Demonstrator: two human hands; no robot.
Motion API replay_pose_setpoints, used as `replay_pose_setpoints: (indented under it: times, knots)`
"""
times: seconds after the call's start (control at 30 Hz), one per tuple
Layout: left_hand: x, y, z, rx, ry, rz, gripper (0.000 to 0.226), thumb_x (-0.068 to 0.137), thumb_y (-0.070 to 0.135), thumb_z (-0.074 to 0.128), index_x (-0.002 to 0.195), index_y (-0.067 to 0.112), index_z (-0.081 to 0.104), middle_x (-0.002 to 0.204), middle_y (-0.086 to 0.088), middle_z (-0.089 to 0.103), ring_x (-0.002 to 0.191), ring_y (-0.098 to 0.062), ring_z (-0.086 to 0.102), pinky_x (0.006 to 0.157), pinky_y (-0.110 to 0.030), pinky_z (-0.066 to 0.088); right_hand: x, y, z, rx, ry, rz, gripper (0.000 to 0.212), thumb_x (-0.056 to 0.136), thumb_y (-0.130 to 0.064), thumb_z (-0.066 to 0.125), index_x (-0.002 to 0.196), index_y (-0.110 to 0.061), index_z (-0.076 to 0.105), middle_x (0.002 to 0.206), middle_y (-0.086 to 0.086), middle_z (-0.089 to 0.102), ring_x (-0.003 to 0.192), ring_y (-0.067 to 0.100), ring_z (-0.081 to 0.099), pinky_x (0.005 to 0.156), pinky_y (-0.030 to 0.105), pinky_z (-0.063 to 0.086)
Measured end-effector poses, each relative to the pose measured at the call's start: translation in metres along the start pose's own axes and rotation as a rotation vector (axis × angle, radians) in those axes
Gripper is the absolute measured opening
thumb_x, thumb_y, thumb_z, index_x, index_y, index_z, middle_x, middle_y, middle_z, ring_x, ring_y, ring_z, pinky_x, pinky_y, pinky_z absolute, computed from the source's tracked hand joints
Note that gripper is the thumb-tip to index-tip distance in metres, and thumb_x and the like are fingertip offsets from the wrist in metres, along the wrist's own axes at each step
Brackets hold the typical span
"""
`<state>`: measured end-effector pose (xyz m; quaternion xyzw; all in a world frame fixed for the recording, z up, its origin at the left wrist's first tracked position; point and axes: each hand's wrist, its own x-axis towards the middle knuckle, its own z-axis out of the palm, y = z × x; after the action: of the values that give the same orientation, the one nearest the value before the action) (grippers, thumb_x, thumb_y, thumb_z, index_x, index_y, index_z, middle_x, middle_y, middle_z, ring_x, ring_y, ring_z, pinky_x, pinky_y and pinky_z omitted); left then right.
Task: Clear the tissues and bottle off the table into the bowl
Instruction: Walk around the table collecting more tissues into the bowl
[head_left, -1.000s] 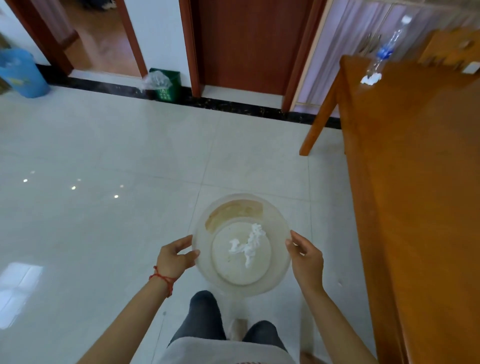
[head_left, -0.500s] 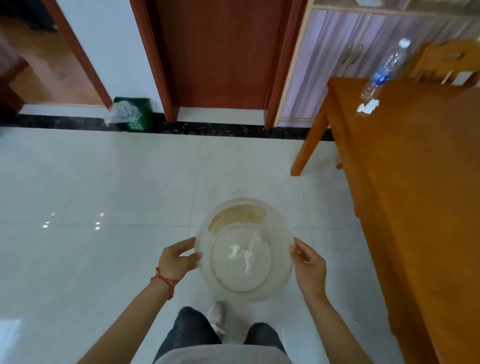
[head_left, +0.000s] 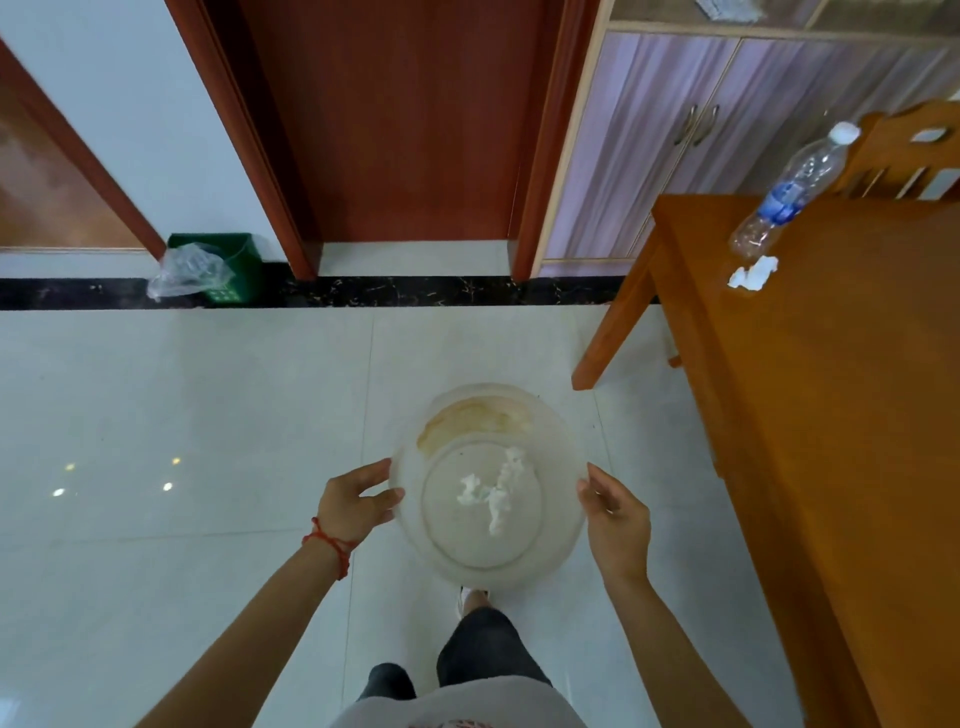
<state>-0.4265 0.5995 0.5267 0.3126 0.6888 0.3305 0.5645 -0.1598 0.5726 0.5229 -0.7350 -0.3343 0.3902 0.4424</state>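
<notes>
Bowl in both hands, part-loaded, with the far corner of the tabletop not yet cleared

The left hand (head_left: 358, 506) and right hand (head_left: 615, 522) each curl a grip round opposite sides of the rim of the round translucent plastic bowl (head_left: 563, 441), carried over the pale tiled floor (head_left: 208, 395) beside the orange-brown wooden tabletop (head_left: 857, 415); crumpled white tissue scraps (head_left: 493, 491) already lie in the bowl's bottom, so part of the job looks done (a brownish smear marks its far inner wall). Left to clear, as far as can be seen: the clear plastic water bottle with a blue label (head_left: 792, 195), standing near the tabletop's far corner, and the crumpled white tissue (head_left: 753, 274) lying just beside its base, both well apart from the bowl
</notes>
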Motion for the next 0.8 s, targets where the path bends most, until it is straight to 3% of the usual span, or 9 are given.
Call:
replay_pose_setpoints:
  times: [0.07, 0.27, 0.4, 0.47, 0.57, 0.7, 0.8]
  knots:
    - [0.027, 0.02, 0.01, -0.002, 0.003, -0.001, 0.042, 0.077, -0.007, 0.063, 0.118, 0.001, 0.059, 0.127, -0.017, 0.059, 0.113, -0.039, 0.057, 0.085, -0.044, 0.052, 0.032, -0.011, 0.008, 0.001, -0.005, -0.005, 0.03, 0.084, -0.011, 0.062, 0.114, -0.007, 0.063, 0.115, 0.009, 0.067, 0.099, 0.018, 0.062, 0.091, 0.033, 0.05]
    - [0.103, 0.091, 0.046, -0.01, -0.03, 0.013, 0.042, 0.077, -0.007, 0.063, 0.118, 0.0, 0.059, 0.126, -0.018, 0.059, 0.109, -0.038, 0.058, 0.079, -0.042, 0.055, 0.124, -0.053, 0.02, -0.004, 0.008, -0.016, 0.031, 0.084, -0.012, 0.062, 0.115, -0.007, 0.063, 0.115, 0.009, 0.067, 0.1, 0.016, 0.062, 0.09, 0.029, 0.048]
    - [0.15, 0.126, 0.065, 0.017, -0.057, 0.036, 0.043, 0.077, -0.006, 0.064, 0.119, 0.001, 0.058, 0.126, -0.017, 0.059, 0.102, -0.032, 0.059, 0.061, -0.021, 0.058, 0.173, -0.071, 0.028, -0.049, 0.03, -0.035, 0.029, 0.084, -0.015, 0.062, 0.113, -0.01, 0.065, 0.112, 0.007, 0.069, 0.1, 0.018, 0.064, 0.091, 0.036, 0.052]
    - [0.171, 0.142, 0.072, 0.025, -0.062, 0.041, 0.043, 0.077, -0.006, 0.064, 0.119, 0.0, 0.058, 0.127, -0.018, 0.059, 0.106, -0.035, 0.059, 0.066, -0.027, 0.059, 0.194, -0.077, 0.033, -0.057, 0.049, -0.032, 0.029, 0.084, -0.016, 0.062, 0.112, -0.011, 0.065, 0.11, 0.007, 0.07, 0.101, 0.019, 0.065, 0.092, 0.039, 0.052]
    - [0.203, 0.166, 0.084, 0.046, -0.103, 0.036, 0.045, 0.076, -0.007, 0.064, 0.12, -0.002, 0.056, 0.13, -0.02, 0.056, 0.113, -0.042, 0.056, 0.087, -0.05, 0.053, 0.223, -0.086, 0.041, -0.046, 0.082, -0.005, 0.028, 0.084, -0.017, 0.063, 0.112, -0.012, 0.066, 0.11, 0.007, 0.07, 0.101, 0.02, 0.065, 0.093, 0.043, 0.052]
    - [0.252, 0.198, 0.102, 0.063, -0.2, 0.005, 0.046, 0.077, -0.01, 0.062, 0.122, -0.003, 0.054, 0.13, -0.022, 0.055, 0.105, -0.035, 0.057, 0.09, -0.048, 0.048, 0.257, -0.095, 0.052, -0.053, 0.17, 0.009, 0.024, 0.085, -0.02, 0.062, 0.107, -0.014, 0.068, 0.104, 0.006, 0.072, 0.096, 0.021, 0.066, 0.09, 0.047, 0.054]
    - [0.29, 0.227, 0.118, 0.118, -0.28, 0.001, 0.048, 0.077, -0.01, 0.062, 0.124, -0.004, 0.052, 0.133, -0.023, 0.053, 0.112, -0.039, 0.055, 0.092, -0.05, 0.047, 0.276, -0.103, 0.06, -0.034, 0.243, 0.05, 0.022, 0.086, -0.021, 0.061, 0.106, -0.016, 0.069, 0.104, 0.005, 0.072, 0.095, 0.02, 0.066, 0.09, 0.047, 0.053]
